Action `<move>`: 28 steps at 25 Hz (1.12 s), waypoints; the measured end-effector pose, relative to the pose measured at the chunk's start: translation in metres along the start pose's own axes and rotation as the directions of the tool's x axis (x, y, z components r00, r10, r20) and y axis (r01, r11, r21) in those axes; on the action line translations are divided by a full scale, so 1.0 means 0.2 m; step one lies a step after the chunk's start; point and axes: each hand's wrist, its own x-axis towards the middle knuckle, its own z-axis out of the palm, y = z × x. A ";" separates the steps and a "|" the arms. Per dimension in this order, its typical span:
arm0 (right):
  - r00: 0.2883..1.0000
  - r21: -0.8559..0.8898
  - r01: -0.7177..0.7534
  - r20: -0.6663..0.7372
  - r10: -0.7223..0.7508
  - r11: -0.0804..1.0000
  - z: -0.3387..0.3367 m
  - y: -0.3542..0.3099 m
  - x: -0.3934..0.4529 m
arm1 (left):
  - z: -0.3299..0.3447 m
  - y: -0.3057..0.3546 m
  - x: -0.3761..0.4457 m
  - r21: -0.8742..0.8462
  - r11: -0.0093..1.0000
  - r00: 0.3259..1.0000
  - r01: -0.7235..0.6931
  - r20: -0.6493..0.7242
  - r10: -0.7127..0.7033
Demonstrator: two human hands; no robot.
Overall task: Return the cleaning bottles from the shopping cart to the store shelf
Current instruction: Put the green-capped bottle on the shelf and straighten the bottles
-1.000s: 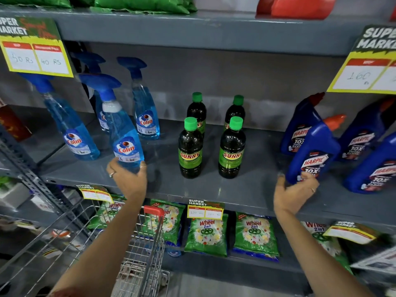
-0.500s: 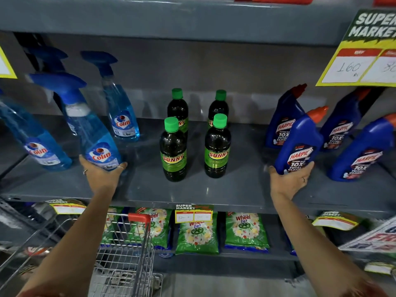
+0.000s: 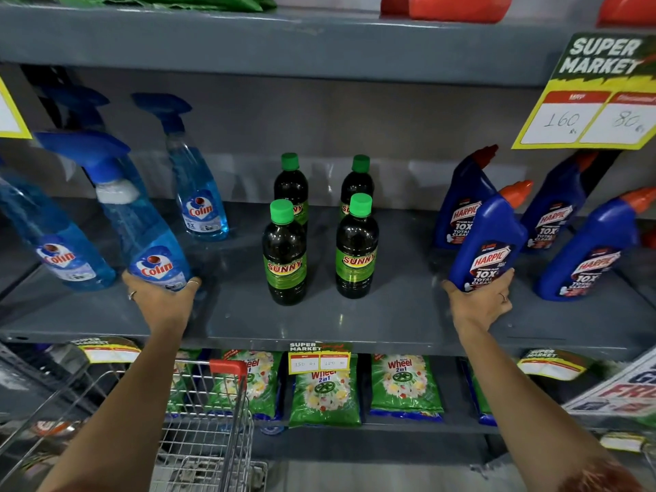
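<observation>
1. The step in hand looks like the set-down: two bottles are being placed on the grey store shelf (image 3: 355, 324) at once, one per hand, each at the front of its own kind.

2. The left hand (image 3: 161, 300) cups the base of a Colin spray bottle (image 3: 142, 236) from below and in front — fingers wrapped on its lower body, clamped on it. The bottle leans left, its base at or just above the shelf; I cannot tell whether it has touched down. Other Colin bottles (image 3: 200, 204) stand behind and beside it.

3. The right hand (image 3: 481, 301) grips the foot of a Harpic bottle (image 3: 490, 243), fingers closed on it, thumb on the left side. It tilts right, among more Harpic bottles (image 3: 589, 253).

4. Both forearms reach up and forward, wrists bent back slightly, palms toward the shelf.

5. Next, as I judge it: stand each bottle upright, feel it settle, then let go — without nudging the neighbours or the Sunny bottles (image 3: 285, 257) in the middle.

6. The shopping cart (image 3: 213, 420) sits below left; its contents are hard to make out.
</observation>
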 end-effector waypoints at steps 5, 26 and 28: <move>1.000 0.010 -0.004 -0.030 0.004 1.000 0.00 -0.01 -0.01 | 0.00 -0.01 0.01 -0.004 1.000 1.000 0.001 0.000 -0.001; 0.998 -0.041 -0.032 -0.062 0.030 0.999 0.01 -0.03 -0.03 | -0.01 0.01 -0.02 -0.030 0.999 0.998 0.027 0.056 -0.025; 0.993 -0.024 0.009 -0.114 -0.012 1.000 0.00 -0.04 -0.07 | -0.02 0.02 -0.07 -0.070 0.997 0.998 -0.019 0.051 0.022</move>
